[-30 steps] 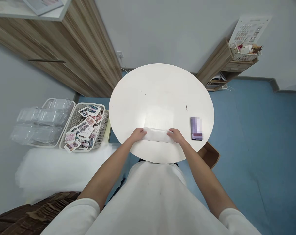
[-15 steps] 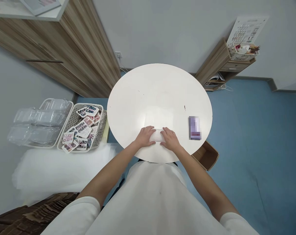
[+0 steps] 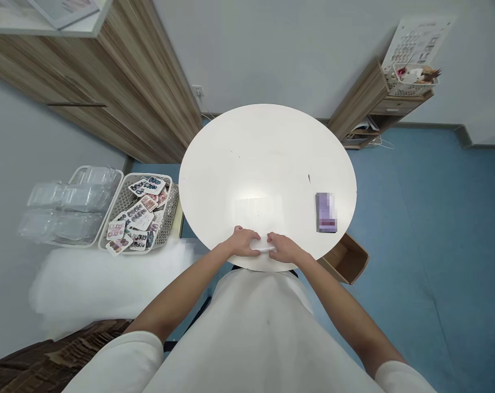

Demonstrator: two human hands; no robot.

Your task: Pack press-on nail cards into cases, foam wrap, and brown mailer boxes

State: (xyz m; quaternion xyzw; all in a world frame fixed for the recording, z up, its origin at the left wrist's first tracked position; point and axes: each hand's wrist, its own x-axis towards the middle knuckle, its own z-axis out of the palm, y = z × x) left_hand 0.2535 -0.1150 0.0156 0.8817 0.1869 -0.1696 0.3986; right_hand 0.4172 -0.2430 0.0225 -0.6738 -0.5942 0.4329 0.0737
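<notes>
A small white wrapped bundle (image 3: 263,246) lies at the near edge of the round white table (image 3: 267,142). My left hand (image 3: 243,242) grips its left end, thumb on the near side and fingers on the far side. The right end is held in the same way by my right hand (image 3: 284,248). What the bundle contains is hidden. Just beyond it a faint pale rectangle shows on the tabletop; I cannot tell whether it is a thin sheet or a reflection. A purple packet (image 3: 326,212), partly blurred out, rests on the table to the right.
On the left stand a basket of printed cards (image 3: 137,215) and a basket of clear plastic boxes (image 3: 75,204). White wrapping material (image 3: 112,281) is nearer me. An open cardboard box (image 3: 347,259) sits below the table's right edge. Wooden cabinets (image 3: 136,82) stand at the back left.
Both hands have drawn the white bundle toward my body, closer to the table's near edge. It now looks narrower between them. The purple packet has stayed in place.
</notes>
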